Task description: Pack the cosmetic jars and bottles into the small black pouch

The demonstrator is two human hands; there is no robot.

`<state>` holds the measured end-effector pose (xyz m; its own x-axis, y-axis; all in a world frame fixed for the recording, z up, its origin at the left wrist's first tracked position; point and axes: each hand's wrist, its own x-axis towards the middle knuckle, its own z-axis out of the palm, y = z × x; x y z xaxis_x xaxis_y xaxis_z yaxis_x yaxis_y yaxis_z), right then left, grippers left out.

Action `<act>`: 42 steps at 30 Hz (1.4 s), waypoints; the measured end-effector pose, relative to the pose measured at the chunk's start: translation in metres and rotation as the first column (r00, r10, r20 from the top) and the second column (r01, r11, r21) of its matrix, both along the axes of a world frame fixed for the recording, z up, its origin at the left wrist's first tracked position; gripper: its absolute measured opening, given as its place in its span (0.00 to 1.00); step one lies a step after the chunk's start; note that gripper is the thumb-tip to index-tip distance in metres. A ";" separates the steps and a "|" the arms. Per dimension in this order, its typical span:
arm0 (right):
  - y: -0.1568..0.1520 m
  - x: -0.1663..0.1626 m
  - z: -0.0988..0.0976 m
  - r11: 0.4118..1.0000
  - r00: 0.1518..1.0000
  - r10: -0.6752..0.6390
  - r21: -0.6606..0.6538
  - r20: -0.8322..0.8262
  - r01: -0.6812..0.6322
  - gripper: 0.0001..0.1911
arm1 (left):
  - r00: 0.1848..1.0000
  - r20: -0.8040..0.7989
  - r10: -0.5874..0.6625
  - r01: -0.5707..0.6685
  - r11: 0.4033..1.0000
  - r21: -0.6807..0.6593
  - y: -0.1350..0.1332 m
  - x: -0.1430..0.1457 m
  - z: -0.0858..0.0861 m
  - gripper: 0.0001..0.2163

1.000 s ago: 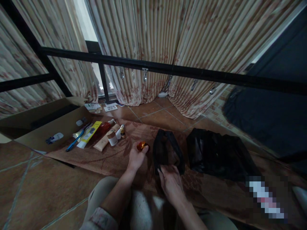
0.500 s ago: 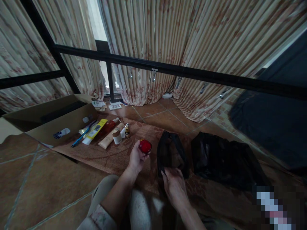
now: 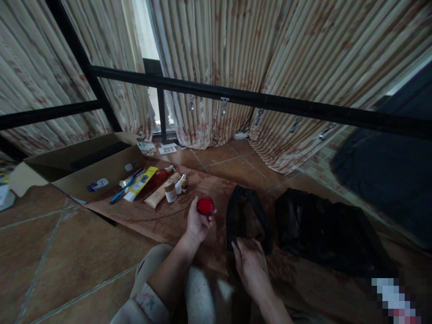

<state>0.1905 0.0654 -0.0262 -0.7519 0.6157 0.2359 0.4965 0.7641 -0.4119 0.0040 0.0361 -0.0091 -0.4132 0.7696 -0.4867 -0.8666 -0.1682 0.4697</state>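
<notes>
My left hand [image 3: 200, 224] is closed round a small round red container [image 3: 205, 206] with a dark rim, its flat red face turned up toward me. My right hand [image 3: 250, 261] grips the near edge of a black pouch [image 3: 232, 211], which stands open on the brown cloth. The pouch's walls look see-through, like mesh. Left of my left hand lie a white jar with a brownish lid [image 3: 170, 192], a small dark bottle with a gold cap [image 3: 184, 185], a beige tube [image 3: 158, 195], a reddish pump bottle [image 3: 162, 175], a yellow-and-white packet [image 3: 141, 183] and a blue toothbrush [image 3: 118, 196].
A larger black bag [image 3: 324, 229] lies to the right of the pouch. An open cardboard box [image 3: 101, 177] stands at the left end of the brown cloth [image 3: 205, 177]. A dark metal bar [image 3: 195, 87] crosses in front of striped curtains [image 3: 222, 45]. Tiled floor [image 3: 50, 252] surrounds the cloth.
The red container has tilted so its round face shows more fully. The whole view has shifted slightly, with things appearing further right. My right hand keeps its grip on the pouch's edge.
</notes>
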 end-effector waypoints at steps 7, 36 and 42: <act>0.002 0.000 -0.003 1.000 1.000 0.002 0.010 -0.026 -0.002 0.12 | 0.998 -0.044 0.041 -0.039 0.998 0.050 0.001 0.002 0.002 0.17; 0.002 0.000 -0.004 0.999 1.000 0.008 0.045 -0.023 -0.007 0.13 | 0.992 -0.121 0.032 -0.010 0.984 0.178 0.002 0.006 0.003 0.15; 0.002 0.000 -0.002 1.000 1.000 0.005 0.007 -0.018 -0.005 0.13 | 0.984 -0.169 0.056 -0.026 0.984 0.174 0.003 0.006 -0.001 0.14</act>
<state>0.1904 0.0673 -0.0281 -0.7504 0.6104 0.2537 0.4855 0.7694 -0.4152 0.0104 0.0394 -0.0103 -0.5122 0.8156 -0.2690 -0.7660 -0.2922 0.5727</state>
